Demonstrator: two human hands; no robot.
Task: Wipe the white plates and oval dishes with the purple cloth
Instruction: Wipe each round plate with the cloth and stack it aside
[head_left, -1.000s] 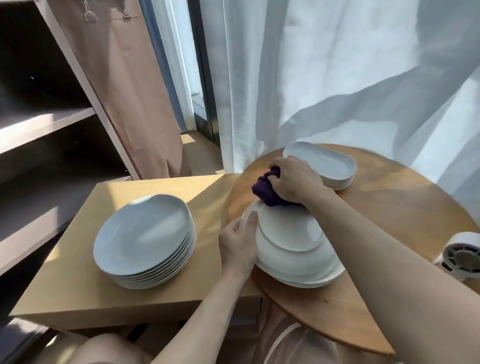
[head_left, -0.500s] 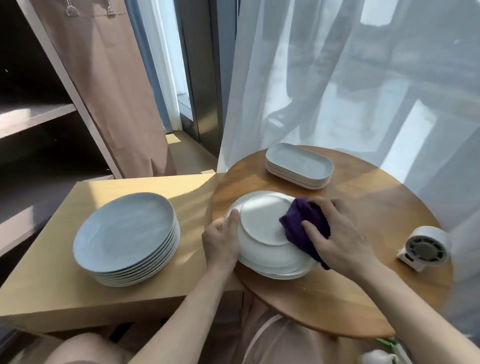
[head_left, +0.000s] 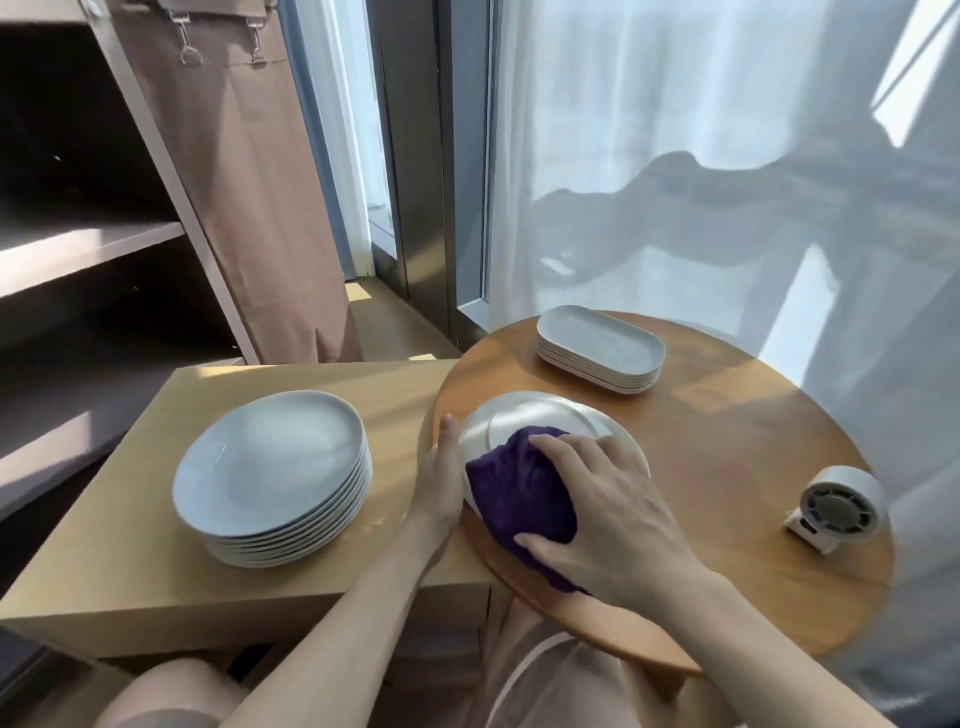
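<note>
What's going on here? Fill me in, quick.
A person is wiping white plates at a round wooden table. The right hand presses a purple cloth onto the top plate of a small stack, while the left hand steadies that stack at its edge. A stack of oval dishes sits at the far side of the table, and a taller stack of plates waits on the lower square table to the left. A small white fan sits nearby.

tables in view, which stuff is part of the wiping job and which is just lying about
Job: purple cloth under the right hand; plate steadied by the left hand; plate stack; oval dishes.

Lying about: small fan; shelf; curtains.
</note>
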